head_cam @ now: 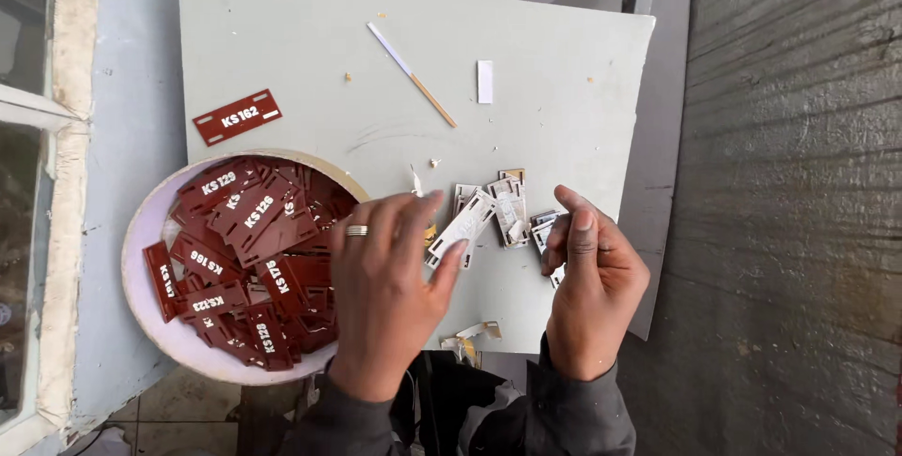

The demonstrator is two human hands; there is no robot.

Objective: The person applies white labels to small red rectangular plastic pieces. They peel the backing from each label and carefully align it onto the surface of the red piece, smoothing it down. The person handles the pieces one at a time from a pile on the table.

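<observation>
Both hands work low over the pale board (pixel 282 43). Left hand (pixel 385 278) pinches a white tag (pixel 465 224); right hand (pixel 592 287) pinches another white piece (pixel 546 231). Dark red tags (pixel 254 259) fill the round bowl (pixel 141 231) just left.

The left hand (pixel 385 278) covers the right part of the round bowl (pixel 141 231) and the red tags (pixel 249 249) lying there, so how far the pile runs under it cannot be told. Its fingertips hide one end of a pale tag (pixel 467 223). The right hand (pixel 592 292) covers most of another pale piece (pixel 547 228), and what its grip closes on stays unclear. Both sleeves are cut off by the lower edge. The desk (pixel 526 43) loses its far edge at the top, and the small scraps (pixel 474 334) near its front edge are too small to identify.
</observation>
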